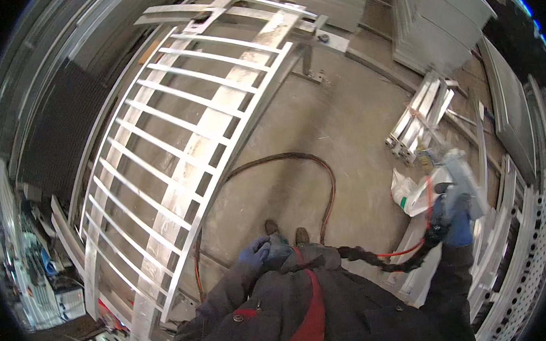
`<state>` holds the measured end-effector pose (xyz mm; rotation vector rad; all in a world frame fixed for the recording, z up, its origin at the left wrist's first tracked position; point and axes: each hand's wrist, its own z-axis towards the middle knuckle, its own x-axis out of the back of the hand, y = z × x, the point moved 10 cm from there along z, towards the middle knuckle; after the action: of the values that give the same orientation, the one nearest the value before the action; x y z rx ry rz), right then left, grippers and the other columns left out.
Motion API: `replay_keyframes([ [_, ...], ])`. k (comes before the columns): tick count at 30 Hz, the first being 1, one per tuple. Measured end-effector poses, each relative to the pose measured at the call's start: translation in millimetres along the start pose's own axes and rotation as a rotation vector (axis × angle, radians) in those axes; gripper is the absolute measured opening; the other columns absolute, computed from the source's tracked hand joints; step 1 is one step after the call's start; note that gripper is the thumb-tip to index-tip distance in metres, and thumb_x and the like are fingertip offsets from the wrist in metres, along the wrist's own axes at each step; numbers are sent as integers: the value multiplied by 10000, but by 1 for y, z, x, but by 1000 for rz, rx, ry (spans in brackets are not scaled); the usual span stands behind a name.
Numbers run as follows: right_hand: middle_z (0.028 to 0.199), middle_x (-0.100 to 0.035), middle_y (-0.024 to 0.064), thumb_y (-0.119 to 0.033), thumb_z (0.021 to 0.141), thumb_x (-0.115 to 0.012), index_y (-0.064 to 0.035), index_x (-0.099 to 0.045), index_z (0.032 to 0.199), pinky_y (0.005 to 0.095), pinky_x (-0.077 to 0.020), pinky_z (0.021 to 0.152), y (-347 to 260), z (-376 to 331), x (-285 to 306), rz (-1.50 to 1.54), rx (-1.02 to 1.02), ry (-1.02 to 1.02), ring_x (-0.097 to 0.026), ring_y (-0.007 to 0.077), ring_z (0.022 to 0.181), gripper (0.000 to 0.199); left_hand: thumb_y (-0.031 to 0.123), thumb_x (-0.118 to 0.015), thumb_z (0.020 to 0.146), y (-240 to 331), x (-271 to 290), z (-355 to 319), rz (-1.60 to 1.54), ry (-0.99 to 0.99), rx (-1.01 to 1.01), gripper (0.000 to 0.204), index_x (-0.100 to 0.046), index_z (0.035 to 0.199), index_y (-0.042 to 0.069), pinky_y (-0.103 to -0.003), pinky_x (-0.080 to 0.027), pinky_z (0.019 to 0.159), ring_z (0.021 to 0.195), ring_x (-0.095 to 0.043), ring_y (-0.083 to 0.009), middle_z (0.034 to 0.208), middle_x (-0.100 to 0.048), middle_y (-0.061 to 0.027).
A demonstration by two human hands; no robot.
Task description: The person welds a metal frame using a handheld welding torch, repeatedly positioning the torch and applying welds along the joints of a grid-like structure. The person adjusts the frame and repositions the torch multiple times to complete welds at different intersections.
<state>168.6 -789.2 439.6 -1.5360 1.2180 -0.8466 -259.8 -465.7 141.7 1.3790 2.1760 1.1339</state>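
My right hand (459, 221), in a blue glove, is closed around a bulky grey hand tool (465, 180), smeared by motion; its exact kind cannot be made out. A black-sleeved cable (386, 264) and a thin orange-red line run from the tool toward my body. My left hand (254, 253), also blue-gloved, hangs in front of my waist with its fingers curled and nothing visible in them. To its left lies a pale metal railing panel (186, 125) with many slim parallel bars, resting on long flat supports (229, 100). Neither hand touches the panel.
A dark and orange hose (330, 182) loops over the concrete floor ahead of my feet. Bundled metal profiles (419, 111) and a white plastic bag (406, 192) lie to the right. Stacked sheets (440, 16) stand at the far right, and a perforated strip (531, 253) runs along the right edge.
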Motion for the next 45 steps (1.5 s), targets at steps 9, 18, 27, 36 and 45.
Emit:
replay_keyframes([
  [9,808,-606,-9,-565,1083,-482,-37,-596,1316,281,-514,650,-77,68,121,-104,176,141,-574,117,671,589,260,-667,1044,5,-25,164,-7,-78,170,381,-661,1348,31,-293,-551,836,980,-682,-143,1160,-728,-53],
  [18,888,-645,19,-562,1074,-492,-38,-578,1327,261,-478,619,-166,226,29,61,237,321,-590,120,700,588,282,-676,1031,56,-22,319,-79,-111,167,381,-672,1332,48,-284,-541,711,901,-680,-122,1089,-753,-42],
  [27,851,-642,20,-620,1042,-512,-22,-606,1261,274,-494,605,-221,384,-22,-90,280,-70,-600,129,684,644,291,-667,1039,251,-41,457,-25,-43,45,393,-657,1347,46,-298,-535,744,946,-694,-147,1134,-737,-53],
  [36,878,-629,27,-662,1012,-534,-13,-588,1278,272,-490,595,-220,572,-86,-37,100,-261,-590,123,688,703,282,-643,1056,299,-111,519,-210,149,88,401,-644,1356,15,-337,-554,830,976,-705,-194,1159,-734,-90],
  [45,872,-647,67,-450,1028,-616,62,-615,1273,270,-449,554,-277,699,-232,-332,271,-752,-590,127,677,568,267,-658,1030,268,-169,494,-344,324,243,401,-655,1353,28,-311,-514,745,919,-698,-169,1094,-752,-74],
])
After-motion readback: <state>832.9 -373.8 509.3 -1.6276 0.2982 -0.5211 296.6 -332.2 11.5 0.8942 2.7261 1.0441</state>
